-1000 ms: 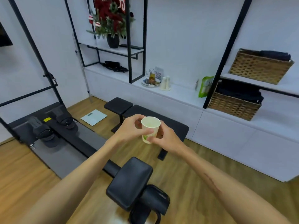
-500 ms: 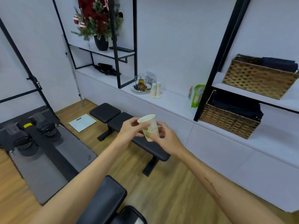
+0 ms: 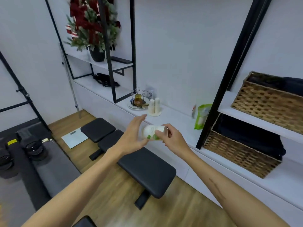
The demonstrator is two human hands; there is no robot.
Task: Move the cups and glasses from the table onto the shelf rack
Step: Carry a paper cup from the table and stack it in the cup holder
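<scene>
A white paper cup (image 3: 151, 131) with green leaf print lies tipped on its side in mid-air, its mouth toward the right. My right hand (image 3: 172, 137) pinches it near the rim. My left hand (image 3: 133, 136) cups its base with straight fingers spread upward. Both hands hover in front of the long white shelf ledge (image 3: 177, 117) of the black-framed rack. Two stacks of upturned paper cups (image 3: 154, 105) stand on a round base on that ledge, beside a round tray with a wire glass holder and an amber glass (image 3: 138, 99).
A black padded bench (image 3: 144, 166) stands under my hands on the wood floor. A green pouch (image 3: 201, 116) leans by a black upright (image 3: 229, 74). Wicker baskets (image 3: 241, 154) fill the right shelves. A potted plant (image 3: 94, 30), a floor scale (image 3: 74, 139) and gym gear are at the left.
I have come closer to the shelf. The cup went from upright to tipped on its side, and my left fingers have straightened against its base.
</scene>
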